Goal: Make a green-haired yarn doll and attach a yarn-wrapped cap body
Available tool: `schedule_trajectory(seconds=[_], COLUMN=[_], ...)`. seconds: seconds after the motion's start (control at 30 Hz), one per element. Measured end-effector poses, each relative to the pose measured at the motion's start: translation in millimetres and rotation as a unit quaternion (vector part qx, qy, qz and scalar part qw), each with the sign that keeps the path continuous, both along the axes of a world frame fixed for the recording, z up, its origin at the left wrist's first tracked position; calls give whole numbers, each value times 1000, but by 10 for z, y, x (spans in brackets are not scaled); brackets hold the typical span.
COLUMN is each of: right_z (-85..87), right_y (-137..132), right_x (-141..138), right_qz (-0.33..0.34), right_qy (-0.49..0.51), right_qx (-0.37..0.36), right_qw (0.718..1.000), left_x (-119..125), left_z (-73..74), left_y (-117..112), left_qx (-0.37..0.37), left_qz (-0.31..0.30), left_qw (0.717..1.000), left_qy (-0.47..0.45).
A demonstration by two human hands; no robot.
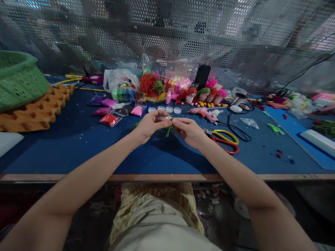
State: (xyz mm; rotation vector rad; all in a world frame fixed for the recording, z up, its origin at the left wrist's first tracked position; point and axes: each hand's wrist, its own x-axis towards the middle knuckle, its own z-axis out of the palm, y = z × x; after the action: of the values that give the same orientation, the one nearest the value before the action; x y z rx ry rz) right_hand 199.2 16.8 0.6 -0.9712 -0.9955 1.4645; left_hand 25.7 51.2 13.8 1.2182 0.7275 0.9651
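Observation:
Over the middle of the blue table, my left hand (148, 126) and my right hand (190, 131) meet fingertip to fingertip. Both pinch a small doll with green yarn hair (168, 131); a bit of pale pink and white shows between the fingers, and the rest is covered. Green strands hang below the fingers, and more green pokes out behind my left hand. Just right of my right hand lie scissors (225, 141) with one yellow and one red handle. Beyond the fingers, small white round lids (169, 109) sit in a row.
Several finished yarn-haired dolls (190, 96) stand at the back, near orange yarn (151, 83) and a phone (202, 76). A pink glue gun (202, 112) lies ahead right. Bags of coloured clay (109, 120) lie left, by an orange egg tray (39, 111) and green basket (22, 82).

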Motion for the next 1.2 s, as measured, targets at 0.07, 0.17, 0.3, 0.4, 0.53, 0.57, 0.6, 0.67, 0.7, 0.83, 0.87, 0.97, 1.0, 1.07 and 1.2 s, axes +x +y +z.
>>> schedule_trajectory(seconds=[0.07,0.17,0.3,0.4,0.53,0.57,0.6,0.67,0.7,0.83,0.87,0.97,1.0,1.07,1.2], right_z=[4,-14,-46,-48,-31,-30,-30,-34,-35,-10,3,38,46,54,63], right_y=[-4,5,25,23,6,4,5,9,13,29,32,38,39,39,24], right_x=[4,12,19,16,14,16,20,32,39,73,81,102,106,112,111], right_qz=[15,26,23,15,13,16,20,34,43,78,86,96,92,77,38], right_qy=[2,0,-5,-11,-25,-30,-36,-45,-49,-69,-77,-97,-100,-102,-102], right_qx=[-7,-6,14,45,91,100,107,118,122,141,147,166,172,184,199], right_qw=[1000,1000,1000,999,995,994,993,991,990,984,982,977,976,975,974], left_x=[-2,2,4,-7,-31,-38,-43,-54,-58,-71,-72,-72,-71,-69,-68], left_z=[27,52,44,21,-11,-17,-21,-25,-24,-7,-2,6,6,3,-8], left_y=[-11,-22,-16,-9,-7,-6,-4,0,3,10,11,17,18,19,9], left_qx=[-17,-32,-39,-39,-40,-40,-40,-39,-39,-38,-39,-41,-42,-39,-20], left_qz=[-14,-26,-20,-15,-24,-28,-33,-42,-47,-71,-79,-99,-105,-114,-104], left_qw=[1000,999,999,999,998,997,997,997,996,995,994,992,991,990,991], left_qy=[-2,-1,11,31,51,53,54,57,58,65,66,72,74,78,79])
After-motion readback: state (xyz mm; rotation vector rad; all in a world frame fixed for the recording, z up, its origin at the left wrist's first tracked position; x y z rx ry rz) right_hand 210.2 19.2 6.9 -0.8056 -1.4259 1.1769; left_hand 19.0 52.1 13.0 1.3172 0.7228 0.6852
